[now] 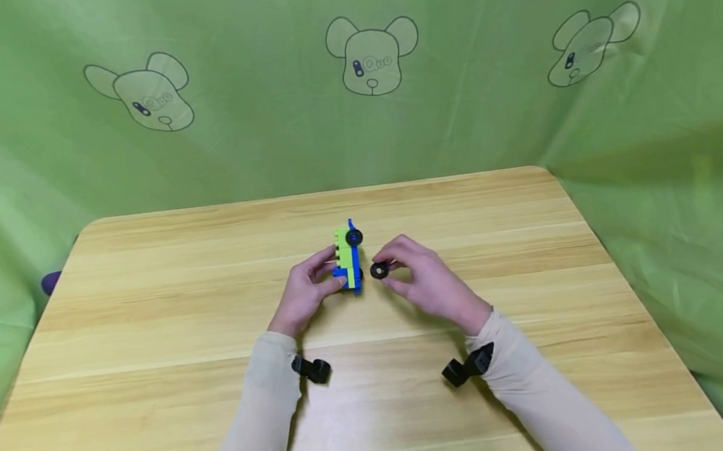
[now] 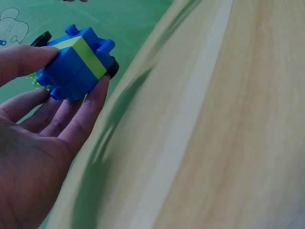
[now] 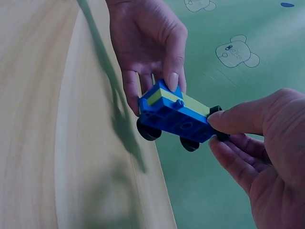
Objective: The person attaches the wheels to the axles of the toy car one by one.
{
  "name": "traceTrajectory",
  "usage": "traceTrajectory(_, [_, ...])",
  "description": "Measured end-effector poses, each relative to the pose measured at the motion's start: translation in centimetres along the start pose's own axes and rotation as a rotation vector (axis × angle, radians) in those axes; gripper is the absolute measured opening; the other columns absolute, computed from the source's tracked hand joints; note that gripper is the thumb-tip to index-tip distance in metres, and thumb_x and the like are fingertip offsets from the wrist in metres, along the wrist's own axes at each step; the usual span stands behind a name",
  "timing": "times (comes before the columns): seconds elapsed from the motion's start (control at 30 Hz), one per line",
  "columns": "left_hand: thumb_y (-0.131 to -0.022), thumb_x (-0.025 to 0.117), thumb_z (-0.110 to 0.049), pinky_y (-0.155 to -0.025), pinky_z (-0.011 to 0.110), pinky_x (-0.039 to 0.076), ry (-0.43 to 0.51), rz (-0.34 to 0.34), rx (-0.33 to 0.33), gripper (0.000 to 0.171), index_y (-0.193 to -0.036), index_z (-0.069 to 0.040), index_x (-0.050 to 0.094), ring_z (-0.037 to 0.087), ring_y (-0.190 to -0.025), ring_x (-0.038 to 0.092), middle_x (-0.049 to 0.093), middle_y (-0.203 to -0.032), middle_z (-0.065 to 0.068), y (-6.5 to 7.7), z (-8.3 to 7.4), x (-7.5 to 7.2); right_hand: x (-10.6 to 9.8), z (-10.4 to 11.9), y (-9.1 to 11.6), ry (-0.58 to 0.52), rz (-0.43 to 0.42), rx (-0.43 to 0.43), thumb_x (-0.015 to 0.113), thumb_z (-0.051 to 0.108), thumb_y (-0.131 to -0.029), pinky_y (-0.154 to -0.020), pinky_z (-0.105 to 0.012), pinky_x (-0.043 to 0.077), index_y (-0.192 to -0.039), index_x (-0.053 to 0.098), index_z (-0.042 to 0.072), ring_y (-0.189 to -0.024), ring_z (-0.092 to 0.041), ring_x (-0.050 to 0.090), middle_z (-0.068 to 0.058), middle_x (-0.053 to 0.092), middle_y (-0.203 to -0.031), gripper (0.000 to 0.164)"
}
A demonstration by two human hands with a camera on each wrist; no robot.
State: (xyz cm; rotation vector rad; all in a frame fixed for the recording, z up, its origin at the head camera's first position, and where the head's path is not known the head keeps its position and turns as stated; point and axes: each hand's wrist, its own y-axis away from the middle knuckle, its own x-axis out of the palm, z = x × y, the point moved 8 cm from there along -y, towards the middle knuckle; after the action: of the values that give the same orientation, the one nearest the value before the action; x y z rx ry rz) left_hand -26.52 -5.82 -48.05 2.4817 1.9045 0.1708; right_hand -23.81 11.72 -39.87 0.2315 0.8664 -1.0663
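Observation:
My left hand [image 1: 303, 293] holds a toy brick car [image 1: 346, 257], thumb on one side and fingertips on the other. The car is built of blue and lime-green bricks, tipped on its side so its blue underside [image 3: 174, 122] faces the right hand. Black wheels show on it, among them one at the far end [image 1: 354, 237] and a near one [image 3: 149, 132]. Between thumb and fingers my right hand [image 1: 429, 282] pinches a loose black wheel [image 1: 379, 275], just right of the car. In the right wrist view this wheel overlaps the car's end.
Both hands are over a light wood-grain table [image 1: 147, 311]. A green curtain [image 1: 262, 148] printed with mouse heads hangs behind and at the sides. Black wrist cameras [image 1: 313, 369] sit on both beige sleeves [image 1: 256, 417]. Something purple [image 1: 50, 283] shows past the table's left edge.

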Motion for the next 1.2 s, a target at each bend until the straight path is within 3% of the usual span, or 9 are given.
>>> traceTrajectory(0.5, [-0.085, 0.069, 0.005, -0.097, 0.032, 0.048, -0.027, -0.016, 0.025, 0.063, -0.143, -0.001, 0.047, 0.027, -0.118, 0.057, 0.059, -0.129, 0.017, 0.2, 0.1, 0.3, 1.7, 0.4, -0.1, 0.0, 0.026, -0.039, 0.076, -0.004, -0.081, -0.093, -0.034, 0.052, -0.119, 0.064, 0.002, -0.103, -0.023, 0.061, -0.003, 0.058, -0.114, 0.04])
traceTrajectory(1.2, [-0.086, 0.069, 0.003, -0.096, 0.032, 0.049, -0.019, 0.012, 0.03, 0.062, -0.144, -0.002, 0.046, 0.026, -0.117, 0.058, 0.061, -0.127, 0.015, 0.2, 0.0, 1.0, 2.5, 0.8, -0.1, 0.037, 0.014, -0.04, 0.077, -0.003, -0.081, -0.096, -0.033, 0.05, -0.115, 0.064, 0.004, -0.106, -0.021, 0.06, -0.001, 0.055, -0.113, 0.037])
